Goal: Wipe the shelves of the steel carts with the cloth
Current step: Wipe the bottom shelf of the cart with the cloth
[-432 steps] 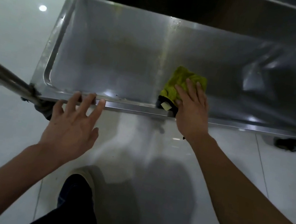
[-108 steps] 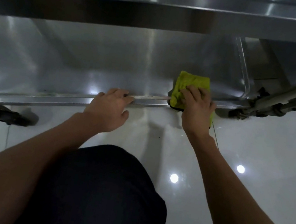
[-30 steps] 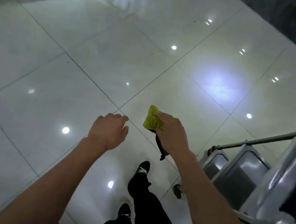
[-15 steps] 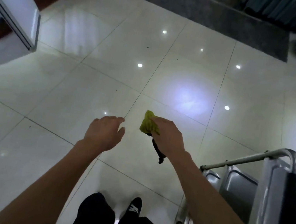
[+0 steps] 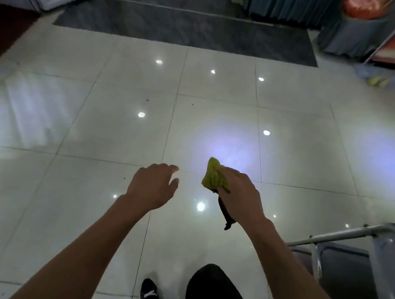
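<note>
Head view, left to right: left hand [image 5: 153, 185] loose, holding nothing — right hand [image 5: 238, 197] grips the yellow cloth [image 5: 214, 176] over bare floor [image 5: 92, 119]. Steel cart [image 5: 365, 256] sits lower right — right hand is nearer it.

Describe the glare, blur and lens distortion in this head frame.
Head view: dim; small ceiling-light reflections and two bluish glare patches on the glossy floor tiles; corners soft, tile lines bowed by the wide angle; yellow-green cloth in the right hand and the left hand reasonably sharp.
</note>
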The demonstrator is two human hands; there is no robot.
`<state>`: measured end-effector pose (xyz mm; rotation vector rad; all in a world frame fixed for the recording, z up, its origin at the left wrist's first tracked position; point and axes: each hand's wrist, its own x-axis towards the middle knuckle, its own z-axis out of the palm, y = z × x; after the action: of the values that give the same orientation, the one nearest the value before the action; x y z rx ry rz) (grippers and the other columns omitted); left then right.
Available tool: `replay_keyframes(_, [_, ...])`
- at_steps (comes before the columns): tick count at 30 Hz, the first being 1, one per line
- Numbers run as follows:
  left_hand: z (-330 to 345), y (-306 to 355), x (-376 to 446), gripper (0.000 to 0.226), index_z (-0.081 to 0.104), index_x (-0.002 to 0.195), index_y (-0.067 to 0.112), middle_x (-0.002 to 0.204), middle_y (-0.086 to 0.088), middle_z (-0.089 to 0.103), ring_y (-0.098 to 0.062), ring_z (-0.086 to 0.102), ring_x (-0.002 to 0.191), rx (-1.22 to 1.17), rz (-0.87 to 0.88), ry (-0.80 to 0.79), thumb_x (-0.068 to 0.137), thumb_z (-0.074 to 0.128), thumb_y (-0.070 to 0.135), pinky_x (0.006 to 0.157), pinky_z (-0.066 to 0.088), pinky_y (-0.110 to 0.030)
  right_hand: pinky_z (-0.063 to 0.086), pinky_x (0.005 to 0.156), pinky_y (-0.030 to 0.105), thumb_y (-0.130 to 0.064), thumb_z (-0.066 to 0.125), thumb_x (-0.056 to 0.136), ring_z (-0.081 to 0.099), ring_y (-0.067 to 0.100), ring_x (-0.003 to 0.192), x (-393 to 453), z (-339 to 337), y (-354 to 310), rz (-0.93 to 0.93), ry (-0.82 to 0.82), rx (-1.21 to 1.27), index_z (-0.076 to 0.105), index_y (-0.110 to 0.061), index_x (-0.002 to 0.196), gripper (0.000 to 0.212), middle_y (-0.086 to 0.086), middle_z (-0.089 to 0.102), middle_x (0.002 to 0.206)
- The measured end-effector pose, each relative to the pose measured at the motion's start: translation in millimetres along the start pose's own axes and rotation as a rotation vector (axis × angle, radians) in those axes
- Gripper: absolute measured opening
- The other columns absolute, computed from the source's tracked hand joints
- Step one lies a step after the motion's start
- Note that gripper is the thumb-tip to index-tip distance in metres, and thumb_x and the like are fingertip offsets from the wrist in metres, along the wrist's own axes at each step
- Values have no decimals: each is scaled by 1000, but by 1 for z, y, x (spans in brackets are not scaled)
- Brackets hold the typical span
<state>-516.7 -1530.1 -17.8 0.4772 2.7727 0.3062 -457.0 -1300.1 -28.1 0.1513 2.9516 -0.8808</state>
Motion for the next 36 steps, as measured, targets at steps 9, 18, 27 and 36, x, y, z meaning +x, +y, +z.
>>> replay_keyframes(9, [-30,124,218,45,44,146,28,138,5,58,-20,53,125,197,344,-35,103,40,42,100,41,-39,34,43,19,-11,50,66,45,-4,90,102,-82,125,151,301,20,44,-38,98,42,-35,49,101])
replay_keyframes(18, [-52,253,355,44,49,143,26,130,3,62,-22,58,117,242,499,-41,102,42,41,90,45,-38,43,48,27,-22,46,76,51,7,82,189,-179,218,296,332,60,50,-45,86,26,-21,55,93])
replay_keyframes(27, [-35,361,496,44,51,142,25,133,3,62,-22,59,118,214,614,-158,101,42,40,92,49,-37,44,73,31,-24,50,86,51,12,112,249,-235,341,530,306,22,57,-37,118,35,-18,60,120])
replay_keyframes(36, [-12,545,622,44,51,140,25,129,0,62,-26,57,118,283,936,-293,100,41,40,96,46,-40,48,91,33,-24,55,90,50,11,125,276,-307,451,833,456,99,54,-39,132,44,-18,55,136])
